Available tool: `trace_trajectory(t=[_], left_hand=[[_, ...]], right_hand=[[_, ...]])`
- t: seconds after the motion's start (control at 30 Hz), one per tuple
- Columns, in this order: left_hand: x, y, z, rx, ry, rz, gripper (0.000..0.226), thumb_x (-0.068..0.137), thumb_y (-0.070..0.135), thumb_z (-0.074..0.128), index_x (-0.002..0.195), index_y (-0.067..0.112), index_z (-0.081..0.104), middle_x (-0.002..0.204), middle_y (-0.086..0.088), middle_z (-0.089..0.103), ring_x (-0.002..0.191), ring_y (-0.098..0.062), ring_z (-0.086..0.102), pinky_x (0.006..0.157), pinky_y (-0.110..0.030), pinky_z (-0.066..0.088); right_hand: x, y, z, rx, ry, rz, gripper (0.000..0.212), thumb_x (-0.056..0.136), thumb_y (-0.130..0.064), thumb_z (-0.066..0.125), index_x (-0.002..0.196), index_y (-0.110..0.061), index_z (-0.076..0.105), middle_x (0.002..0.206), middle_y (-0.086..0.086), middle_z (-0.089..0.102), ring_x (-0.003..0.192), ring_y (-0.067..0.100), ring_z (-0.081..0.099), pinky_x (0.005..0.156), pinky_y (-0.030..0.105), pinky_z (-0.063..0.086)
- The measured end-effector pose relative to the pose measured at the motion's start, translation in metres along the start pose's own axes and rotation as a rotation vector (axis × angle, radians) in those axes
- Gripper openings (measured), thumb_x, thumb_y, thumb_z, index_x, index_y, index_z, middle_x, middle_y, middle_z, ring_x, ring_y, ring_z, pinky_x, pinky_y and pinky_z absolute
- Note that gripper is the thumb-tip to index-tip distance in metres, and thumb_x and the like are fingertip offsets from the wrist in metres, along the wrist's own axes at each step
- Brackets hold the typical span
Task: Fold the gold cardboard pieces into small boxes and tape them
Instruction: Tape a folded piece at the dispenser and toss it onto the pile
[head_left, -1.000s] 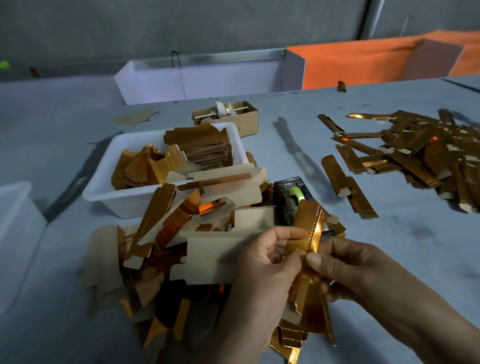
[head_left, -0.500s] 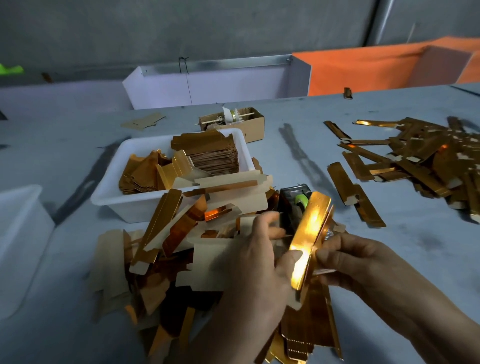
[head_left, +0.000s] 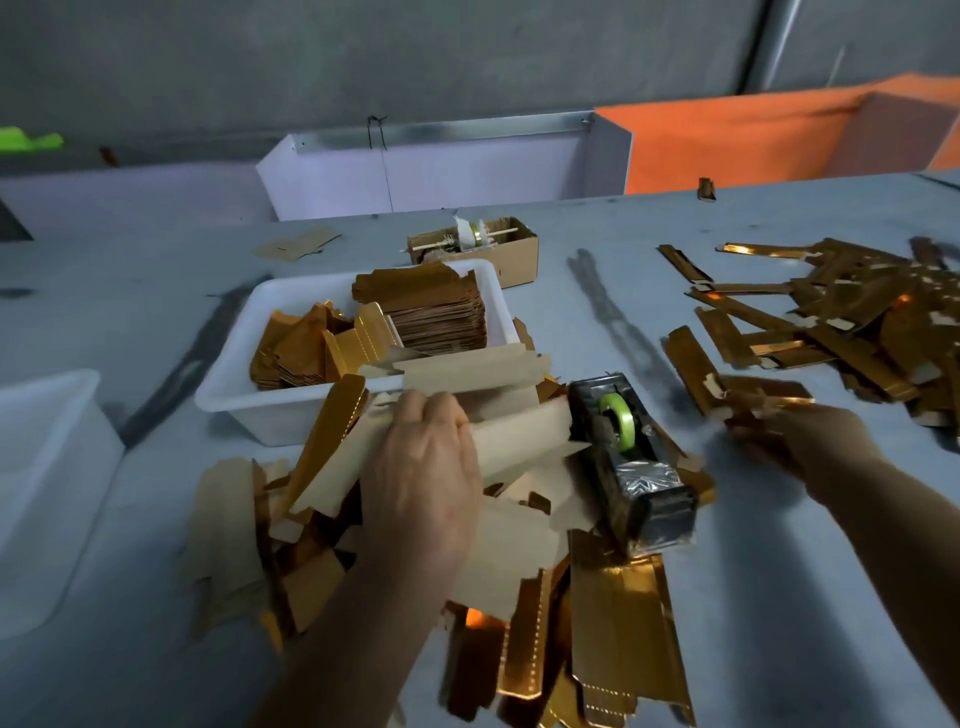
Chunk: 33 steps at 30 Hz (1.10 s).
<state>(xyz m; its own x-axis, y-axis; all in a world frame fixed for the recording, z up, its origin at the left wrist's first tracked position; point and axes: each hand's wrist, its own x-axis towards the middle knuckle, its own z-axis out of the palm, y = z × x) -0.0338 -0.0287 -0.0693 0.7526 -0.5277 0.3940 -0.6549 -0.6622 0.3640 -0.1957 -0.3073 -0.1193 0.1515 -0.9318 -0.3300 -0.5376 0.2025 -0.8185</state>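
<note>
A heap of flat cardboard blanks (head_left: 519, 545), gold on one side and beige on the other, lies in front of me. My left hand (head_left: 421, 467) rests on top of it, its fingers curled over the edge of a beige-side-up blank (head_left: 519, 441). Out to the right my right hand (head_left: 795, 436) is blurred; it holds the near end of a folded gold piece (head_left: 769, 395) just above the table, beside the spread of folded gold pieces (head_left: 857, 312). A black tape dispenser (head_left: 628, 457) with a green roll sits between my hands.
A white bin (head_left: 228, 395) behind the heap holds stacked gold blanks. A small brown cardboard box (head_left: 514, 254) stands beyond it. A white tub (head_left: 47, 467) sits at the left edge. A white box (head_left: 441, 166) and an orange box (head_left: 753, 135) line the far side.
Both hands held one gold piece together in front of me. My right hand has since carried it right toward the folded pieces, and my left hand has moved onto the heap and taken a beige blank.
</note>
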Motion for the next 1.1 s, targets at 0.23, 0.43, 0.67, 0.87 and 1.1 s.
trace_trajectory(t=[0.23,0.43,0.67,0.87,1.1], left_hand=[[-0.003,0.013,-0.009,-0.334,0.235,0.047,0.007,0.090,0.017,0.058,0.094,0.011,0.059,0.097,-0.004,0.066,0.082,-0.008,0.065,0.059,-0.016,0.055],[-0.013,0.029,-0.010,-0.838,0.003,-0.212,0.006,0.092,0.021,0.056,0.090,0.026,0.056,0.075,0.006,0.073,0.065,0.003,0.067,0.050,-0.005,0.046],[-0.015,0.029,-0.008,-1.067,-0.210,-0.371,0.009,0.089,0.016,0.060,0.093,0.024,0.058,0.077,0.014,0.072,0.064,0.001,0.068,0.046,-0.007,0.045],[0.007,0.015,-0.016,-1.015,-0.376,-0.376,0.006,0.086,0.042,0.059,0.091,0.044,0.061,0.084,0.028,0.067,0.076,0.008,0.064,0.046,-0.008,0.045],[0.012,0.004,-0.022,-0.886,-0.428,-0.325,0.011,0.084,0.033,0.065,0.085,0.043,0.062,0.083,0.034,0.065,0.078,0.014,0.061,0.055,-0.005,0.047]], right_hand=[[-0.085,-0.025,0.018,0.011,0.019,-0.564,0.013,0.093,-0.025,0.053,0.102,-0.024,0.063,0.083,-0.004,0.065,0.068,0.014,0.065,0.063,0.034,0.055],[-0.163,-0.046,0.047,0.280,-0.690,-0.430,0.029,0.072,-0.052,0.056,0.095,-0.035,0.058,0.088,-0.011,0.071,0.080,0.001,0.068,0.059,0.017,0.054],[-0.165,-0.042,0.062,0.527,-0.766,-0.219,0.026,0.089,-0.017,0.056,0.115,-0.017,0.057,0.103,0.008,0.065,0.084,0.018,0.071,0.067,0.025,0.057],[-0.173,-0.044,0.074,0.351,-0.607,-0.389,0.015,0.092,-0.020,0.054,0.093,-0.035,0.055,0.079,-0.010,0.068,0.069,0.001,0.068,0.050,0.012,0.049],[-0.183,-0.045,0.079,0.196,-0.684,-0.521,0.029,0.075,-0.073,0.046,0.104,-0.068,0.046,0.094,-0.041,0.059,0.089,-0.015,0.059,0.063,0.010,0.053]])
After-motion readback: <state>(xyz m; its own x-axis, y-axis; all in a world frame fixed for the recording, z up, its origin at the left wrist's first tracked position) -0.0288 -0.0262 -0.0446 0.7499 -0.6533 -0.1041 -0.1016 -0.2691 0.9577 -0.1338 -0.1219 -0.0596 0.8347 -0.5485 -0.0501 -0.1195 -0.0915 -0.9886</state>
